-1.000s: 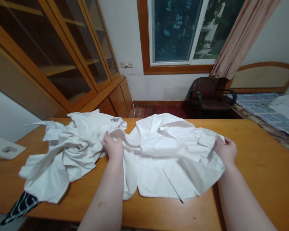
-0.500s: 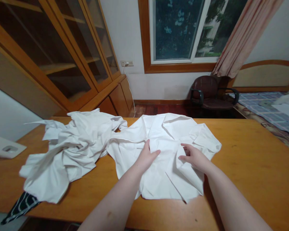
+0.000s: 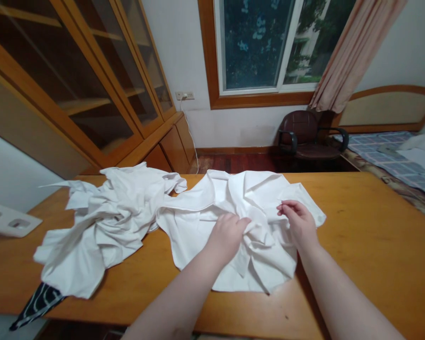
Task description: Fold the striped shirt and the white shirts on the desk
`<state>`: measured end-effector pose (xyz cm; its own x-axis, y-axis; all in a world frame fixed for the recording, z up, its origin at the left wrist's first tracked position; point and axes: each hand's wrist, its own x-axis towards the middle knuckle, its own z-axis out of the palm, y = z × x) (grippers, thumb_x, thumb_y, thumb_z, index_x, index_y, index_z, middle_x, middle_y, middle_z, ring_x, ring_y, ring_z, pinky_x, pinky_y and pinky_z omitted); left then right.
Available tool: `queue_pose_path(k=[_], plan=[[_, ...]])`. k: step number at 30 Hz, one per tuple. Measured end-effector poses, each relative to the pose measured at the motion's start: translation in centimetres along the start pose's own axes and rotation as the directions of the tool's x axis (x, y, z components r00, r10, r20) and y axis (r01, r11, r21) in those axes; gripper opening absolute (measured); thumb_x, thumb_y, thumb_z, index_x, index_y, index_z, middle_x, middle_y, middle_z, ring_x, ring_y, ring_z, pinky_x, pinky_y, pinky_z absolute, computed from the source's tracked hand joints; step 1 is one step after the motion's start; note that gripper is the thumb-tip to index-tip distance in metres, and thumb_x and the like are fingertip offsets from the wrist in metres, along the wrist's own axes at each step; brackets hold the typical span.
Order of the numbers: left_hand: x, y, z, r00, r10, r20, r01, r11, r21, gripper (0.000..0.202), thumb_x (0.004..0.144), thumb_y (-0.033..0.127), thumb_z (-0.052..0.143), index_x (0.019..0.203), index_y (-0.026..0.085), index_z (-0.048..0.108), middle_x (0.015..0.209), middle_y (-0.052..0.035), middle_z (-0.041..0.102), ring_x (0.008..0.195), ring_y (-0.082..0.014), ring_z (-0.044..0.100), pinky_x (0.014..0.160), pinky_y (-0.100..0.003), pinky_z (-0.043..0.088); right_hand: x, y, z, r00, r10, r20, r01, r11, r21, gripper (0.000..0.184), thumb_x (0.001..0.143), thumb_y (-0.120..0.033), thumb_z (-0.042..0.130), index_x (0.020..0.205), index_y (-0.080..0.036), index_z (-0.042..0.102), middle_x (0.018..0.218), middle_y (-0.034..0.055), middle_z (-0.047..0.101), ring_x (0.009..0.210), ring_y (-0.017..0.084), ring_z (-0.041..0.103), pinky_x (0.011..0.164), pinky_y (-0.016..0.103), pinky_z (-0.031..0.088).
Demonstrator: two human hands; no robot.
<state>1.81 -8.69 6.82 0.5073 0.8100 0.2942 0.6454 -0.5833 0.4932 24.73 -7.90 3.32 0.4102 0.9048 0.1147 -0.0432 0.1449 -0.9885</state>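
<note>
A white shirt [image 3: 198,222] lies spread on the wooden table [image 3: 368,245] in front of me, bunched up in its middle. My left hand [image 3: 226,233] rests on that middle with its fingers curled into a fold of the cloth. My right hand [image 3: 299,222] is just to the right, fingers bent and pinching the shirt's fabric near its right side. A second heap of crumpled white cloth [image 3: 99,222] lies on the table to the left, touching the shirt's sleeve.
A black patterned cloth [image 3: 38,302] hangs off the table's near left edge. A white object [image 3: 7,219] sticks in at far left. Behind stand a glass-fronted wooden cabinet [image 3: 92,85], a dark armchair [image 3: 308,137], a window and a bed [image 3: 403,151].
Both hands came in from the shirt's outer edges to its middle, drawing the sides inward. The cloth, flat a second ago, is now gathered into folds under my hands.
</note>
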Motion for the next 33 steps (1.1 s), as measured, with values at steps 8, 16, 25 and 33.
queue_pose_path(k=[8, 16, 25, 33], plan=[[1.5, 3.6, -14.8, 0.729, 0.267, -0.630, 0.059, 0.893, 0.446, 0.027, 0.088, 0.033, 0.053, 0.109, 0.024, 0.068, 0.069, -0.0027, 0.051, 0.086, -0.0221, 0.055, 0.086, -0.040, 0.041, 2.9, 0.5, -3.5, 0.837, -0.257, -0.483, 0.205, 0.966, -0.159, 0.019, 0.073, -0.032, 0.060, 0.084, -0.017, 0.057, 0.075, 0.0014, 0.061, 0.068, 0.014, 0.058, 0.069, 0.030, 0.046], [-6.1, -5.7, -16.3, 0.459, -0.599, -0.656, 0.860, 0.485, 0.158, 0.050, 0.084, 0.033, 0.048, 0.124, 0.005, 0.057, 0.114, -0.0206, 0.059, 0.117, -0.0382, 0.049, 0.096, -0.054, 0.038, 3.0, 2.5, -2.6, 0.917, -0.245, -0.315, 0.184, 0.960, -0.211, 0.034, 0.077, -0.042, 0.059, 0.101, -0.018, 0.061, 0.106, 0.0098, 0.063, 0.098, 0.021, 0.059, 0.092, 0.043, 0.045], [-5.2, -6.3, -0.5, 0.661, -0.750, 0.026, 0.748, 0.661, 0.061, 0.093, 0.068, 0.064, 0.060, 0.139, 0.008, 0.038, 0.132, -0.0235, 0.051, 0.127, -0.0365, 0.043, 0.100, -0.040, 0.035, -1.1, 5.1, 2.5, 0.803, 0.088, 0.589, 0.079, 0.965, -0.251, 0.077, 0.071, -0.049, 0.070, 0.140, -0.026, 0.045, 0.152, 0.0084, 0.029, 0.141, 0.029, 0.021, 0.114, 0.049, 0.015], [-1.7, -1.6, 4.6, 0.924, -0.350, 0.155, 0.374, 0.910, -0.177, 0.059, 0.057, 0.045, 0.077, 0.111, 0.023, 0.066, 0.112, -0.0050, 0.067, 0.112, -0.0268, 0.056, 0.097, -0.034, 0.040, -3.3, 3.9, 3.8, 0.563, 0.032, 0.826, -0.008, 0.999, -0.033, 0.016, 0.075, -0.031, 0.063, 0.079, -0.020, 0.074, 0.104, 0.0064, 0.071, 0.100, 0.026, 0.063, 0.092, 0.040, 0.045]])
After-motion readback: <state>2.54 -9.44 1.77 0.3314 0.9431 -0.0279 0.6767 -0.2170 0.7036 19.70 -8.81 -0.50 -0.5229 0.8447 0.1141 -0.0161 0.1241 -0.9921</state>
